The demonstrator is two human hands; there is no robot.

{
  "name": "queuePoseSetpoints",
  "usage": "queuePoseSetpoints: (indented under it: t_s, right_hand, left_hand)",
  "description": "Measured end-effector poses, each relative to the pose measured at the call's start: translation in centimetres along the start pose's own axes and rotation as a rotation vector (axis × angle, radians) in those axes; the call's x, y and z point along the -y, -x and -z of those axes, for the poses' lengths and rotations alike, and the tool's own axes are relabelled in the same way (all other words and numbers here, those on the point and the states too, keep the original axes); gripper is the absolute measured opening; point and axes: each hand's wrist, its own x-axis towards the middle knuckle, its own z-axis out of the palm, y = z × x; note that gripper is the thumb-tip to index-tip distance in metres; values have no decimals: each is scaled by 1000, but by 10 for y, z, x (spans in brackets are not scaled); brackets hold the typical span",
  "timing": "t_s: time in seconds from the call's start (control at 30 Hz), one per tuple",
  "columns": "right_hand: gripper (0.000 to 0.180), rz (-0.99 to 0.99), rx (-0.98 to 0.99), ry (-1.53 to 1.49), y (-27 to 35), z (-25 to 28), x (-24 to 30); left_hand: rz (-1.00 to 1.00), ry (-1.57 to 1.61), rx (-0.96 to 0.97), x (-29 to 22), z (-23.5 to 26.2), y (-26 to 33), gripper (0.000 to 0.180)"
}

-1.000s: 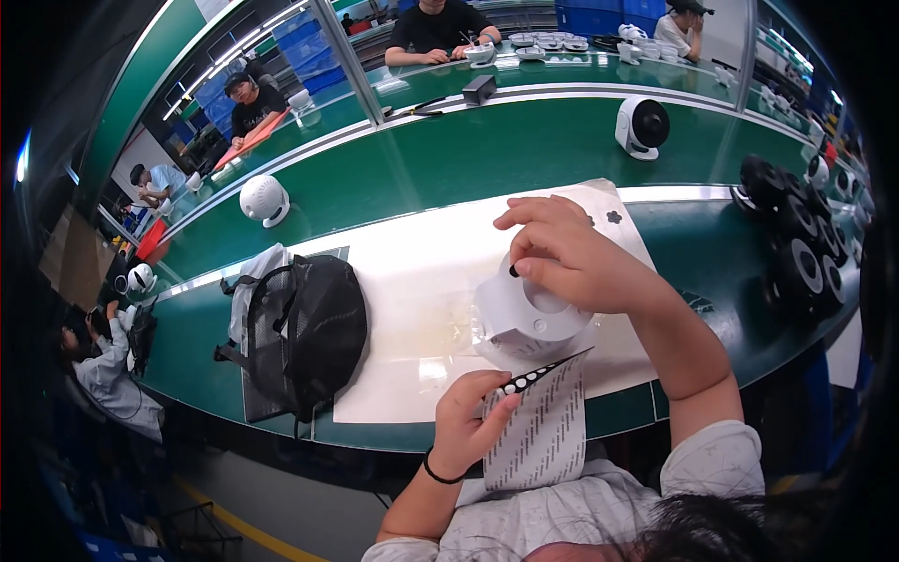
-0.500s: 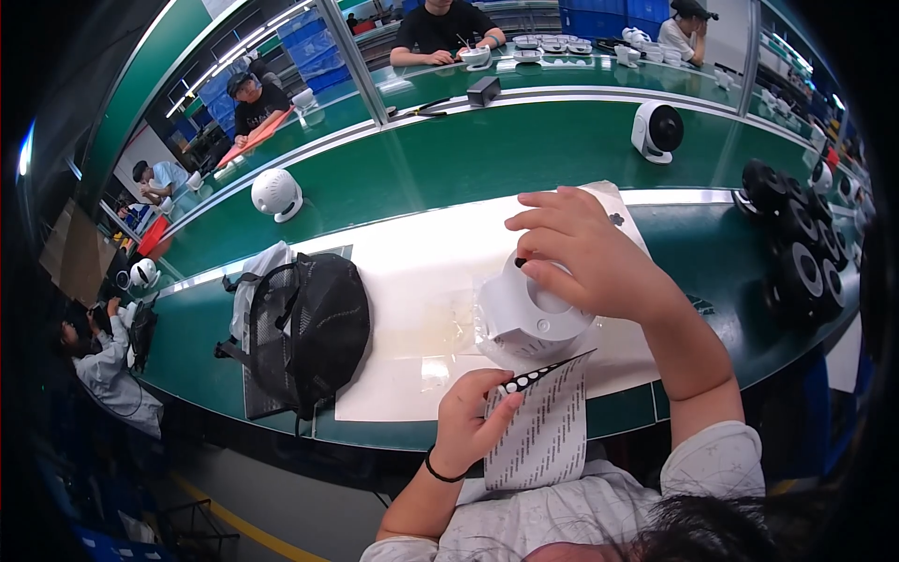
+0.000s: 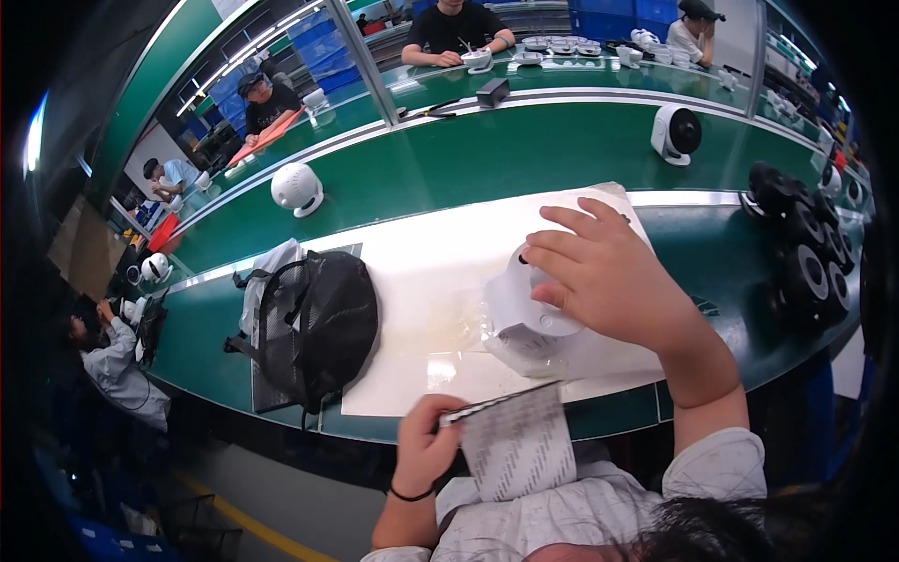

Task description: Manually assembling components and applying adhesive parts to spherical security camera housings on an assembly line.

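Observation:
My left hand point(image 3: 429, 442) pinches one edge of a sheet of adhesive pads point(image 3: 521, 450) near the table's front edge. The sheet's pale printed backing shows, and its dark side is almost edge-on. Above the right part of the white mat, my right hand point(image 3: 613, 276) reaches over a white rounded plastic housing point(image 3: 526, 323) that lies on clear plastic film. Its fingers are spread, with a fingertip at a small black dot-like pad point(image 3: 523, 259) on the housing's upper left. The hand hides much of the housing's top and right side.
A black mesh bag point(image 3: 323, 323) lies left of the white mat point(image 3: 412, 375). A white ball-shaped device point(image 3: 297, 189) and a white camera with black front point(image 3: 676, 134) stand farther back. Several black round parts point(image 3: 805, 234) crowd the right. People sit across the green table.
My left hand has drawn the sheet down and left, away from the housing, and the sheet has tilted. My right hand's fingers have spread wider over the housing. The view has shifted slightly.

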Motion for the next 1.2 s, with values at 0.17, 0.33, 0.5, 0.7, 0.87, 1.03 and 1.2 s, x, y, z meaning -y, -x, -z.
queuePoseSetpoints:
  t_s: [0.17,0.33,0.5,0.7,0.87,1.03,1.2]
  right_hand:
    - [41,-22,26,-192,-3,-5,-12]
    - [55,-108,79,-87,1,-6,-15]
    - [54,-138,120,-77,6,-15,-17]
    - [60,-336,299,-141,2,-8,-9]
    - [66,-385,379,-81,-1,-8,-5]
    - [67,-375,358,-60,5,-15,-21]
    - [62,-382,313,-141,11,-19,-48]
  left_hand:
    - [-399,275,-368,-25,76,13,17]
    - [-716,841,-187,-26,170,42,18]
    - [-800,1112,-278,-27,215,86,24]
    - [-775,1174,-381,-27,227,106,32]
    - [-738,1151,-379,-36,241,128,30]
    - [-885,945,-565,-46,252,165,35]
    - [-874,405,-937,-49,281,209,27]
